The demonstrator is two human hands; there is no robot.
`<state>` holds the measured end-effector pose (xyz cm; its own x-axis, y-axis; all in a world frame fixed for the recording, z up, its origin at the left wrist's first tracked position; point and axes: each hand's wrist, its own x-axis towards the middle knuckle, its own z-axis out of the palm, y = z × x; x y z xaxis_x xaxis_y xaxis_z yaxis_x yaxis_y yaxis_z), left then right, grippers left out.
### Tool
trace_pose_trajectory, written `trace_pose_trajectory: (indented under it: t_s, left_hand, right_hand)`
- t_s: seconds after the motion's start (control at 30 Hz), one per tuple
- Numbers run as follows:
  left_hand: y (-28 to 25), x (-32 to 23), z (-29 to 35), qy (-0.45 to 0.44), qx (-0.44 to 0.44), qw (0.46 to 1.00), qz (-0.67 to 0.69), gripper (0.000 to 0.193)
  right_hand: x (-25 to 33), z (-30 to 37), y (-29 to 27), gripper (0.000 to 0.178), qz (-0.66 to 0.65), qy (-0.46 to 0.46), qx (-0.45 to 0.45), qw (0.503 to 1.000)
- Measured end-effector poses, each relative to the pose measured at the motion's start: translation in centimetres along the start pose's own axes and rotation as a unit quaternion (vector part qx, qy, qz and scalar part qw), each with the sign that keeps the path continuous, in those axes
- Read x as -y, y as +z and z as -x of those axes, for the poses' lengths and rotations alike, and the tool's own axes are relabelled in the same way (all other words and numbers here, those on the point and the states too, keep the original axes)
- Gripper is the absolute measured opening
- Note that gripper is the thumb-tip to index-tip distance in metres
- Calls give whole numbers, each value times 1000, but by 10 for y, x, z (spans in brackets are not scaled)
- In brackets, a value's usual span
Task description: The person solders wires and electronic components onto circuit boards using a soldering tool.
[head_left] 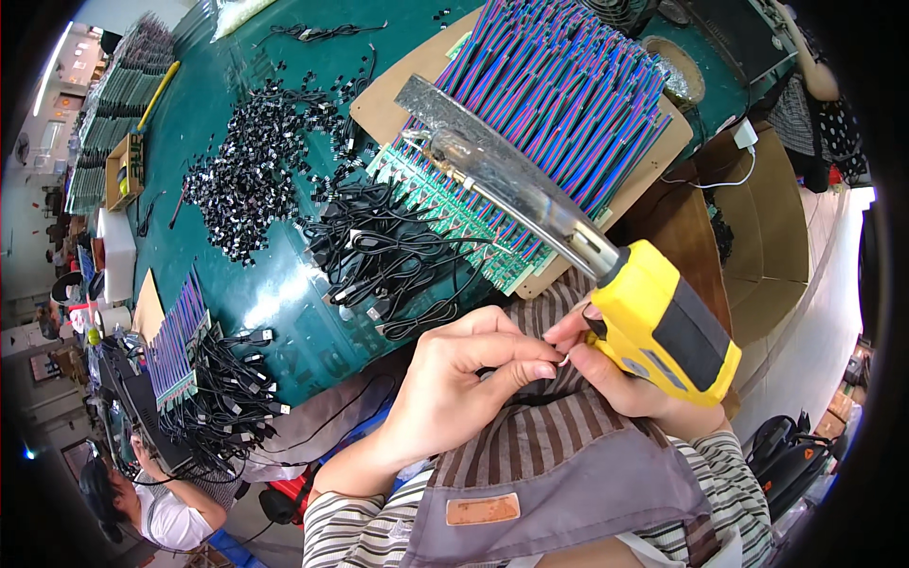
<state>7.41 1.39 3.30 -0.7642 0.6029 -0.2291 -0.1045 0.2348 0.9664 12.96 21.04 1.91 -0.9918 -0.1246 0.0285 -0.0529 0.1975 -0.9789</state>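
My right hand (pixel 620 383) is closed around a yellow and black soldering gun (pixel 668 327), whose long metal barrel points up and left over the boards. Its thumb and fingertip come close to my left hand (pixel 473 369), which pinches a thin pale strand (pixel 563 361) between thumb and forefinger, just below the gun. Whether the strand is wire or solder is too small to tell. Beneath the barrel, a row of small green circuit boards (pixel 454 213) lies on a brown board (pixel 383 104), with blue, red and black wire bundles (pixel 568 104) fanning away.
Black USB cables (pixel 379 251) lie beside the circuit boards. A heap of small black connectors (pixel 246 170) covers part of the green tabletop (pixel 275 308). An open cardboard box (pixel 767 237) stands at right. Another person (pixel 161 502) works at lower left; an arm (pixel 816 71) shows at upper right.
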Motion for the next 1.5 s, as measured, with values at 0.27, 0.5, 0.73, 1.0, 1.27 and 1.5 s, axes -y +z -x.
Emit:
trace_pose_trajectory:
  t_s: [0.27, 0.5, 0.73, 1.0, 1.27, 1.5]
  left_hand:
    - [0, -11, 0, 94, -68, 991, -73, 13]
    - [-3, -18, 0, 133, -104, 969, -178, 16]
    - [-5, -20, -1, 173, -95, 949, -247, 22]
    - [-23, 18, -23, 249, -117, 876, -396, 27]
    - [-20, 32, -33, 235, -112, 887, -382, 29]
    - [-20, 33, -41, 276, -154, 860, -400, 22]
  right_hand:
    - [-1, -5, -2, 49, -67, -60, 63, 994]
    - [2, -3, 4, 49, 41, -30, 20, 998]
    - [10, -10, 21, 11, -127, 25, -124, 984]
    - [-12, 27, -24, 34, 132, 10, -54, 990]
    - [-15, 72, -20, 18, -62, 88, -176, 978]
    - [-45, 123, -34, 25, 99, 98, -114, 984]
